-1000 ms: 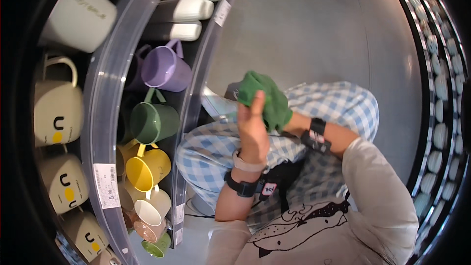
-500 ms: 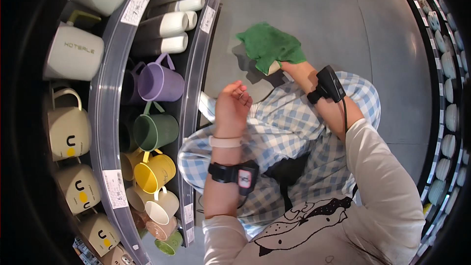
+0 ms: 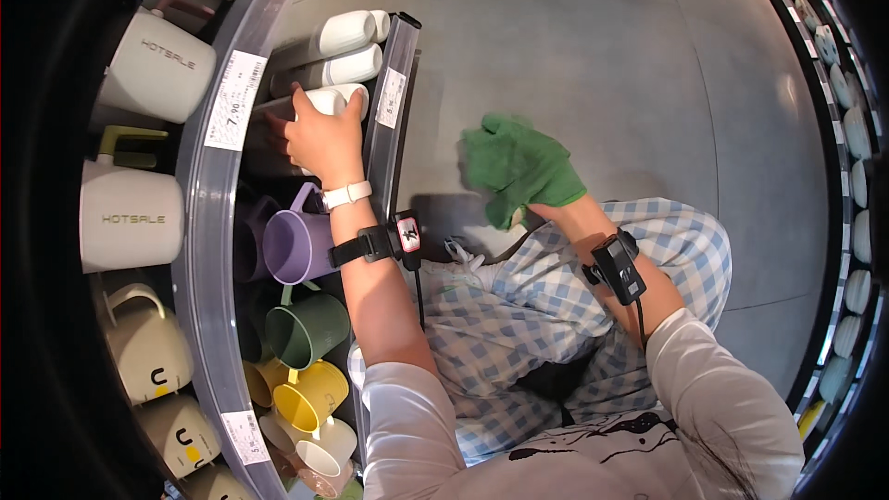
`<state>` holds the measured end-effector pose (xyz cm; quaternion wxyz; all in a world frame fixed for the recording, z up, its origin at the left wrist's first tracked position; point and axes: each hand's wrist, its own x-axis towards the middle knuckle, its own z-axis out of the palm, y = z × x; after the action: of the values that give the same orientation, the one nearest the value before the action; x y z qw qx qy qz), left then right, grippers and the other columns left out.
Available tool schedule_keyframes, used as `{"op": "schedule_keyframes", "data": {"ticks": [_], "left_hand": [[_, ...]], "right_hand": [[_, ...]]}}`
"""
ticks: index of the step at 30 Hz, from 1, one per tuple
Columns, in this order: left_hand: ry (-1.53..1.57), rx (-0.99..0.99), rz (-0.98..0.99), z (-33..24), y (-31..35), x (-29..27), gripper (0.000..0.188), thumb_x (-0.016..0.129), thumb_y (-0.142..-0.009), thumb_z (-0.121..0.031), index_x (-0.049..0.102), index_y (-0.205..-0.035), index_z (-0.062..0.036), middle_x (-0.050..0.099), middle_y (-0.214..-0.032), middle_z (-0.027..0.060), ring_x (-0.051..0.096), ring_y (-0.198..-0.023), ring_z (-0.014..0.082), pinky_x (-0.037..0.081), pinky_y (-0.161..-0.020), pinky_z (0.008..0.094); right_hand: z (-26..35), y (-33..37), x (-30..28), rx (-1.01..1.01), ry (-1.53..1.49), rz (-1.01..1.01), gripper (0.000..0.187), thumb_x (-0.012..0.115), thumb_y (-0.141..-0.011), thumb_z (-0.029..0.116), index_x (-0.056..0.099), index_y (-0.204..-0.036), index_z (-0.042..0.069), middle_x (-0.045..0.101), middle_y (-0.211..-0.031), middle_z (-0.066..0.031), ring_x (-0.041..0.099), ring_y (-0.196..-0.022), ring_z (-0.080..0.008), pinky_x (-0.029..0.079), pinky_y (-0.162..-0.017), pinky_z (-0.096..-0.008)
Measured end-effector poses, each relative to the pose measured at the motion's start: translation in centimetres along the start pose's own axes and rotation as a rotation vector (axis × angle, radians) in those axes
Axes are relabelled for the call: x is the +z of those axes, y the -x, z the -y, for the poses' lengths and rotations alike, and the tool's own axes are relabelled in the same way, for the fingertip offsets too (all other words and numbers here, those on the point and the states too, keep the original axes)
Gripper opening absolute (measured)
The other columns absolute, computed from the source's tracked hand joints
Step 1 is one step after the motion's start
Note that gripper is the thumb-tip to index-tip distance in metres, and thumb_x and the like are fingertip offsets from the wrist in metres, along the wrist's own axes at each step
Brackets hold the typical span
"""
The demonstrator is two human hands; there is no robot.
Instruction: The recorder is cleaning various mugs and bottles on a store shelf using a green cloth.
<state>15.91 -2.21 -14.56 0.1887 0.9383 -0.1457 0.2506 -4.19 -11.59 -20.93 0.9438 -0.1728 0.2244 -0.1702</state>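
My left hand [image 3: 324, 141] reaches into the lower shelf at the left, its fingers and thumb wrapped round a white-topped bottle [image 3: 324, 102]. The bottle's dark lower part is mostly hidden by the hand and the shelf. More white-topped bottles [image 3: 353, 66] lie on view just beyond it. Over the floor in front of me, my right hand [image 3: 542, 210] carries a green cloth [image 3: 519, 162]. The cloth covers most of the hand and hides its fingers. Nearest my left wrist stands a purple mug [image 3: 298, 247].
Green [image 3: 308, 331], yellow [image 3: 312, 396] and white [image 3: 327, 447] mugs line the lower shelf toward me. Large pale mugs [image 3: 134, 218] fill the shelf above, behind a clear rail [image 3: 206, 222]. At the far right runs another rack of dishes [image 3: 857, 213]. Grey floor [image 3: 574, 46] lies between.
My left hand has gone from above my lap to the shelf and taken hold of a white-topped bottle. My right hand and the cloth have come a little nearer. The whole view has shifted.
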Motion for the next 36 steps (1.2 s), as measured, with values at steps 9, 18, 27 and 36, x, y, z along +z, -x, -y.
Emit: {"op": "schedule_keyframes", "data": {"ticks": [9, 18, 27, 36], "left_hand": [[0.164, -0.154, 0.218, -0.5, -0.7, -0.1, 0.053, 0.068, -0.057, -0.028, 0.053, -0.103, -0.0081, 0.05, -0.1, 0.0286, 0.047, -0.097, 0.0423, 0.038, -0.082, 0.0475], [0.537, -0.072, -0.178, -0.2, 0.9, -2.0, 0.059, 0.07, -0.05, -0.015, 0.045, -0.101, 0.0016, 0.038, -0.109, 0.026, 0.028, -0.111, 0.0351, 0.029, -0.091, 0.0426], [2.571, -0.992, 1.105, 0.0, 13.3, -11.9, 0.065, 0.049, -0.07, -0.031, 0.029, -0.124, -0.0011, 0.028, -0.127, 0.0233, 0.026, -0.117, 0.0425, 0.026, -0.097, 0.047], [2.18, -0.57, 1.501, 1.5, 18.8, -11.6, 0.054, 0.039, -0.081, -0.045, 0.043, -0.113, -0.0015, 0.051, -0.105, 0.0164, 0.052, -0.09, 0.0289, 0.043, -0.076, 0.0399]], "right_hand": [[-0.8, -0.5, -0.3, -0.423, 1.171, 0.331, 0.037, 0.061, -0.063, -0.004, 0.05, -0.098, 0.004, 0.053, -0.098, 0.0003, 0.05, -0.085, -0.0101, 0.041, -0.075, -0.0214], [-2.5, -1.7, -3.6, -0.525, 1.121, 0.475, 0.031, 0.054, -0.077, 0.006, 0.048, -0.107, 0.006, 0.053, -0.098, -0.0028, 0.053, -0.079, -0.0126, 0.045, -0.062, -0.0229], [0.3, 4.5, 2.7, -0.793, 1.605, 0.166, 0.052, 0.06, -0.064, 0.007, 0.044, -0.114, 0.006, 0.047, -0.111, -0.0088, 0.048, -0.095, -0.0218, 0.039, -0.084, -0.0288], [-1.4, 8.3, 0.7, -0.497, 1.059, 0.433, 0.048, 0.058, -0.068, 0.008, 0.043, -0.113, 0.005, 0.046, -0.111, -0.0092, 0.048, -0.094, -0.021, 0.04, -0.083, -0.0285]]}}
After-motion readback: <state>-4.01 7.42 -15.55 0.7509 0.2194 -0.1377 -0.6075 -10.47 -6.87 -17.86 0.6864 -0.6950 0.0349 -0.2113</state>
